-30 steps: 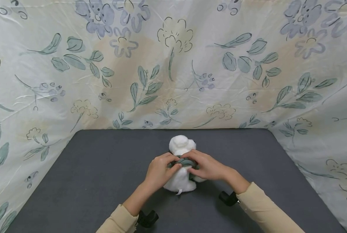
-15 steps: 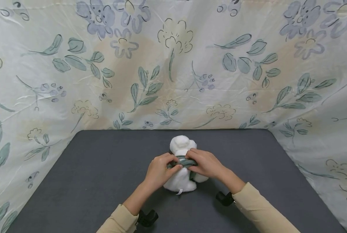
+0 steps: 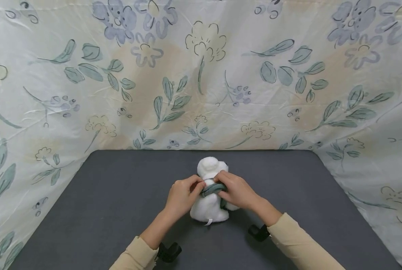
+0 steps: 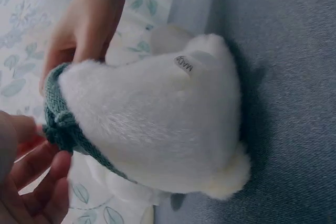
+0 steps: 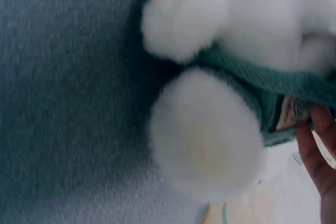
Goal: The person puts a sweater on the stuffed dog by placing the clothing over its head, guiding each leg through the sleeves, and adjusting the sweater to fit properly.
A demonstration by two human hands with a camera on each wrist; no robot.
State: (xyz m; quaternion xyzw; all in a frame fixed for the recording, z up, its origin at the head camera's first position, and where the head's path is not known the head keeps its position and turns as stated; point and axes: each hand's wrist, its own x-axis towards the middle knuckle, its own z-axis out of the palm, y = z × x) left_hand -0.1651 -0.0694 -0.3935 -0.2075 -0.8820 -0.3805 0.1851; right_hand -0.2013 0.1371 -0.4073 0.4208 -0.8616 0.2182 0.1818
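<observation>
A white plush toy (image 3: 209,210) sits on the dark table with its back towards me, a small white tag at its bottom edge. Round its neck runs a green knitted scarf (image 3: 214,188). My left hand (image 3: 182,195) pinches the scarf on the left side, thumb and fingertips at a bunched knot in the left wrist view. On the right, my right hand (image 3: 239,191) grips the scarf between thumb and fingers. In the right wrist view, a printed patch (image 5: 293,113) shows on the scarf next to the fingers. The toy's front is mostly hidden.
The dark grey table (image 3: 126,195) reaches back to a hanging floral cloth (image 3: 201,75). Black wrist cameras hang below both cuffs, the left one (image 3: 168,252) and the right one (image 3: 259,232) close over the table.
The right hand has shifted slightly left along the scarf. The left fingers have curled in more, and more of the scarf band shows between the hands. The toy stays in place.
</observation>
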